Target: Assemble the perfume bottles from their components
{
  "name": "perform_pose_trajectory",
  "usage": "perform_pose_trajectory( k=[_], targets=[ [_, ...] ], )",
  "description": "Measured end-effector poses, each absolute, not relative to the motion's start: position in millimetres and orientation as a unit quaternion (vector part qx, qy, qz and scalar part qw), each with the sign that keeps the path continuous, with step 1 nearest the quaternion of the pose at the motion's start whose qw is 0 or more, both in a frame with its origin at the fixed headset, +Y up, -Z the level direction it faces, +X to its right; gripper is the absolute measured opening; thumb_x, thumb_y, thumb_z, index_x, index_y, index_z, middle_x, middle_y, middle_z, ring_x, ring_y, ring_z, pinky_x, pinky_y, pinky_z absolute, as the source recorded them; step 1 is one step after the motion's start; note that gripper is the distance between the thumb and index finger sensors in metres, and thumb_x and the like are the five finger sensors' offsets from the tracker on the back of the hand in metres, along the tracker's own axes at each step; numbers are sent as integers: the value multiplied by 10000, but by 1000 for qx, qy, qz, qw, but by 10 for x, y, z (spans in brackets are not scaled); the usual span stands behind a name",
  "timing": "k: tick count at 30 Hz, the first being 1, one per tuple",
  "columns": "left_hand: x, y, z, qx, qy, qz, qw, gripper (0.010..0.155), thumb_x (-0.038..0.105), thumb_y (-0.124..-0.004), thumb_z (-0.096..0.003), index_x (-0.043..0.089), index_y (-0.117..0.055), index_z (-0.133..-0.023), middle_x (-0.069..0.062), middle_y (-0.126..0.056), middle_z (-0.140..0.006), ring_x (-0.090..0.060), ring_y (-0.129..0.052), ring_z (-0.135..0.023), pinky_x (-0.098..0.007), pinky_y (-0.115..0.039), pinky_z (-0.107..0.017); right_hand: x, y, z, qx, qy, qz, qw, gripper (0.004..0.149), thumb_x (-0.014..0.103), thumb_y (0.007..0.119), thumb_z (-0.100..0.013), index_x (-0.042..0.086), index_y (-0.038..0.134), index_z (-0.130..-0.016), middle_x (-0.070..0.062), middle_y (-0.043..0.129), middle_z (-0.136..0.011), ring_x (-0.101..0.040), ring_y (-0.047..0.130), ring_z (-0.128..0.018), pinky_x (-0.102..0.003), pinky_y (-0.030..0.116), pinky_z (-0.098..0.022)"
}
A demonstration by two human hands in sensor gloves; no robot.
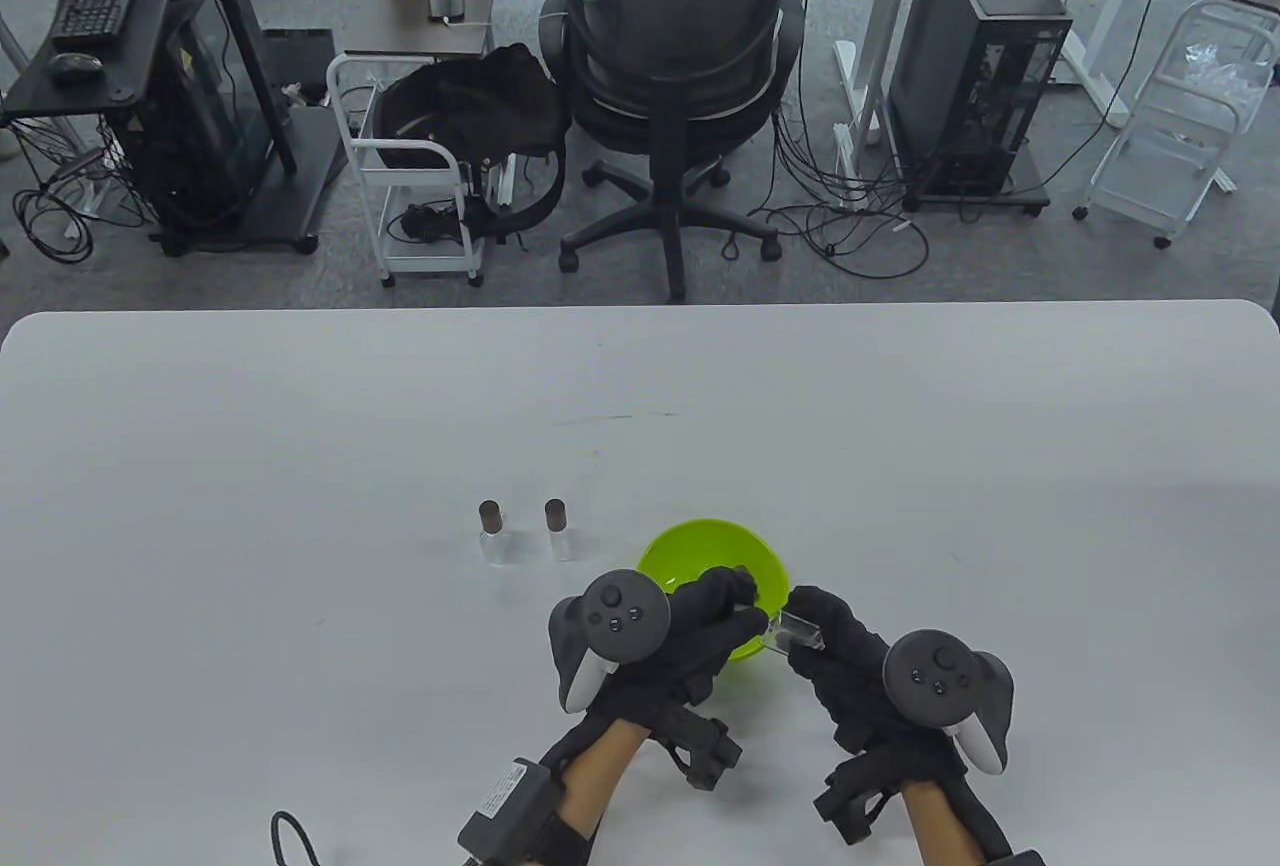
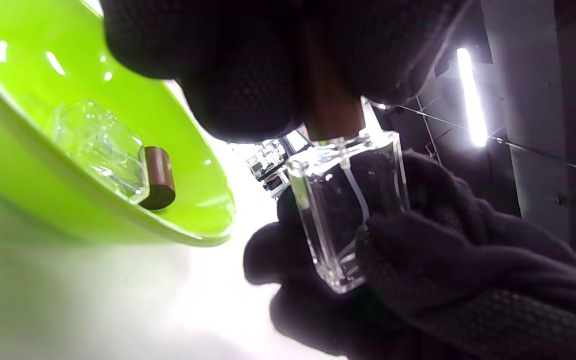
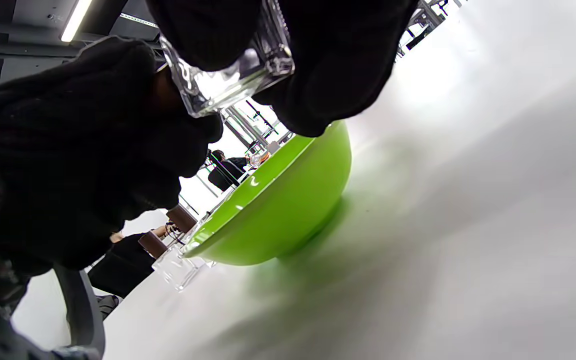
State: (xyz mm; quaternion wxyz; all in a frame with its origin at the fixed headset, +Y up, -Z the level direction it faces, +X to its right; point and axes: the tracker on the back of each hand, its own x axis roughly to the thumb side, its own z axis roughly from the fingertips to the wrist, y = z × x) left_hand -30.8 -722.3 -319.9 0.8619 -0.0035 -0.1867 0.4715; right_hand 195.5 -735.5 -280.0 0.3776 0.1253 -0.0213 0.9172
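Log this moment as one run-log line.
right hand: holds clear bottle | left hand: pinches brown cap at its neck | bowl: one bottle inside | table: two capped bottles

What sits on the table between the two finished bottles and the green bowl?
Nothing: in the table view, bare white table separates the nearer capped bottle from the green bowl; the other capped bottle stands further left.

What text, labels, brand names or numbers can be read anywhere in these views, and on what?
None can be read.
The glass bottle held between both hands: no print visible.
The two capped bottles on the table: no label visible.
The green bowl: plain.
The box strapped on the left wrist: a pale label, too small to read.
The tracker buttons: marks too small to read.
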Motion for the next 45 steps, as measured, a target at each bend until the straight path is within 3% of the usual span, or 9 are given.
perform_pose_trajectory(
  k=[8,15,18,21,25,30,34,40,45],
  targets=[
    [-261,-7204,-3135,47,-193,444,874,484,423,-778,-491,147,-801,-888,-114,-977,-742,-156,-1043,-479,-239,-887,-416,1956,-7357,-2793,114,-30,909,399,589,251,721,-513,111,544,-1057,-128,791,-1005,-287,987,-854,-407,893,-638],
    [-233,-7223,-3120,49,-212,435,874,484,427,-774,-493,148,-799,-888,-118,-976,-739,-162,-1038,-478,-239,-879,-418,1935,-7346,-2791,124,-19,910,395,587,262,729,-521,95,555,-1056,-142,799,-996,-309,992,-843,-430,893,-626],
    [-206,-7184,-3106,41,-236,418,876,478,432,-768,-507,164,-785,-903,-115,-957,-773,-178,-1025,-516,-254,-862,-448,1915,-7303,-2780,144,-4,917,372,577,287,726,-552,76,559,-1062,-167,789,-999,-350,971,-843,-480,860,-625],
    [-172,-7094,-3100,37,-258,385,885,495,453,-765,-518,182,-757,-933,-98,-930,-830,-197,-1008,-581,-278,-844,-494,1919,-7210,-2737,141,-51,940,308,560,334,716,-565,138,566,-1067,-137,771,-1025,-352,923,-889,-523,802,-652],
    [-178,-6938,-3097,18,-269,339,901,634,491,-752,-525,156,-637,-1051,-141,-814,-986,-287,-931,-763,-369,-780,-613,1969,-7188,-2722,128,-74,938,313,545,350,725,-562,198,583,-1066,-139,724,-1063,-376,851,-934,-563,736,-682],
    [-414,-6783,-3067,26,-234,192,953,753,527,-739,-522,155,-499,-1132,-199,-651,-1115,-388,-791,-935,-480,-679,-724,2049,-7221,-2749,107,-80,941,312,532,360,737,-558,232,607,-1059,-191,623,-1092,-437,739,-961,-635,645,-706],
    [-748,-6908,-3020,55,-186,104,975,780,534,-742,-516,162,-469,-1144,-205,-598,-1147,-416,-734,-985,-526,-629,-757,2098,-7238,-2773,98,-77,944,307,522,352,748,-560,240,610,-1051,-163,635,-1058,-425,721,-942,-672,602,-705],
    [-1220,-7241,-2975,94,-144,80,982,766,531,-751,-507,180,-483,-1132,-179,-612,-1139,-402,-736,-981,-529,-615,-764,2134,-7255,-2802,89,-74,966,232,548,412,732,-602,176,535,-1056,-115,747,-1031,-362,846,-912,-643,653,-703],
    [-1402,-7295,-2989,74,-112,72,988,794,550,-744,-502,182,-452,-1143,-184,-592,-1148,-406,-716,-995,-539,-597,-774,2165,-7246,-2940,54,-56,978,192,541,444,753,-588,246,562,-1054,-67,741,-1057,-330,830,-953,-591,670,-731]
  ],
)
